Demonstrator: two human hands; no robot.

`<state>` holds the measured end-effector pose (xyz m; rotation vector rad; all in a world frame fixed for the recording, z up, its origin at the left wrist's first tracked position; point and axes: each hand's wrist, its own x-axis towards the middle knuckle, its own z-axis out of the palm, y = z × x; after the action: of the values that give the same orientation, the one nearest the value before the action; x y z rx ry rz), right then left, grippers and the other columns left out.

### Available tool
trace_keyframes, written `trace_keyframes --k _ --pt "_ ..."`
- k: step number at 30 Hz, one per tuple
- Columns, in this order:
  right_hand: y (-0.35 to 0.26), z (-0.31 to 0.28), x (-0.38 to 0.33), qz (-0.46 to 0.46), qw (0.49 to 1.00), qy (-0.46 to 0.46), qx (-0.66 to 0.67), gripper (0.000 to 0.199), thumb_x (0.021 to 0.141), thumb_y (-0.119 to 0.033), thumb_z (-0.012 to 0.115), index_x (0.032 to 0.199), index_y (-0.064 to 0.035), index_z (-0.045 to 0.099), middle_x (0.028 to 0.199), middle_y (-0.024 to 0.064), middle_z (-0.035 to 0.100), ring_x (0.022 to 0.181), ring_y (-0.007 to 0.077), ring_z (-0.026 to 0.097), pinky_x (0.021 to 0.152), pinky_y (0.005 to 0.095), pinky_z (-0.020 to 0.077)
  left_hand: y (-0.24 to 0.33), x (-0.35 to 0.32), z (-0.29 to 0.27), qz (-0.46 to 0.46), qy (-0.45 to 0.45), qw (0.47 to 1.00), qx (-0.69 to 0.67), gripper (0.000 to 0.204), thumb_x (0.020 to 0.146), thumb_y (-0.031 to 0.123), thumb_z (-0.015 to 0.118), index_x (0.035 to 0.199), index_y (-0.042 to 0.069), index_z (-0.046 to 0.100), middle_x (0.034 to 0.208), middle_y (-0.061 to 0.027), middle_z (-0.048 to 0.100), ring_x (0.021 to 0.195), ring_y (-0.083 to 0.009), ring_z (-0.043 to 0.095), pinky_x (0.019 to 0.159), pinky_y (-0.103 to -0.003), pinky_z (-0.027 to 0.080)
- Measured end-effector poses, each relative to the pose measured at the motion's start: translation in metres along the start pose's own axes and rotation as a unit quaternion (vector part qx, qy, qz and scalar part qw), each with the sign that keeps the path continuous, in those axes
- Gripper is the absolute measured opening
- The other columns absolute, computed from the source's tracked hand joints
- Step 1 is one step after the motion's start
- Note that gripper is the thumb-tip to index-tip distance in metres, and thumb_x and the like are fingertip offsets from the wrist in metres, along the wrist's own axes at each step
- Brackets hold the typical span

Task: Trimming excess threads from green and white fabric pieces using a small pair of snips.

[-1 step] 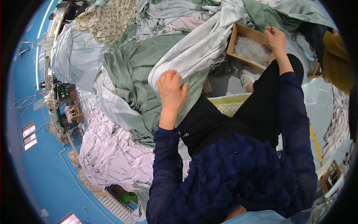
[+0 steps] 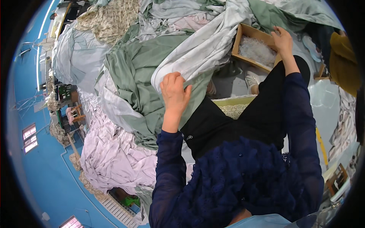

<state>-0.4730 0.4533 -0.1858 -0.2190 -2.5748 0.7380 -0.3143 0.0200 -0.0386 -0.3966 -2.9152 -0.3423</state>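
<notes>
My left hand has its fingers curled onto the folded edge of a long white cloth. The thumb stands a little apart, above green cloth that spreads underneath. At the upper right, my right hand is closed in a pinch beside an open cardboard box. A thin dark tip shows at its fingertips, too small to name. Inside the box lies a tangle of whitish thread-like scraps.
Pale pinkish cloth is heaped at the left, with a floral-patterned pile farther back. My black-trousered legs flank a green patterned piece. Someone's mustard-coloured garment is at the far right.
My right hand's fingers have shifted slightly, and less of the small dark thing shows. The left hand and the cloth look almost unchanged.
</notes>
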Motion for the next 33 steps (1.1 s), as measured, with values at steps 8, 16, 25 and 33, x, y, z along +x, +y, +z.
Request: trace_keyframes --k 8,16,25,33 --pt "-0.15 0.015 -0.118 -0.03 0.878 -0.278 0.388 0.037 0.078 -0.006 0.077 0.113 -0.0078 0.067 0.099 0.0002 0.065 0.074 0.0073 0.056 0.064 0.0227 0.0459 0.001 -0.018 -0.009 0.036 0.0 0.999 0.027 0.02 0.068 0.004 0.071 0.08 0.008 0.056 0.098 -0.0052 0.06 0.093 -0.0268 0.055 0.077 -0.04 0.041" --pt "-0.205 0.058 -0.165 0.041 0.757 -0.394 0.519 0.033 0.075 0.001 0.076 0.106 -0.0032 0.065 0.098 0.0001 0.061 0.076 0.0072 0.056 0.066 0.0216 0.046 -0.001 -0.027 -0.004 0.055 0.047 0.997 -0.003 0.018 0.071 0.004 0.069 0.082 0.007 0.056 0.096 -0.0044 0.062 0.089 -0.0259 0.058 0.076 -0.039 0.042" --pt "-0.194 0.017 -0.133 -0.031 0.818 -0.359 0.449 0.017 0.076 0.006 0.067 0.091 -0.0006 0.063 0.08 0.0047 0.06 0.069 0.0116 0.057 0.063 0.027 0.0456 0.008 -0.006 -0.022 -0.024 0.02 0.998 -0.062 0.029 0.066 0.005 0.075 0.091 0.007 0.06 0.098 -0.005 0.064 0.095 -0.0269 0.058 0.078 -0.039 0.042" --pt "-0.18 -0.051 -0.123 -0.25 0.874 -0.22 0.352 0.033 0.06 0.008 0.066 0.09 -0.0032 0.061 0.081 0.0117 0.06 0.073 0.0332 0.062 0.063 0.0368 0.0498 -0.005 -0.039 -0.036 0.02 -0.108 0.992 -0.069 0.029 0.064 0.003 0.075 0.088 0.009 0.062 0.084 -0.0099 0.061 0.082 -0.0311 0.059 0.075 -0.038 0.044"
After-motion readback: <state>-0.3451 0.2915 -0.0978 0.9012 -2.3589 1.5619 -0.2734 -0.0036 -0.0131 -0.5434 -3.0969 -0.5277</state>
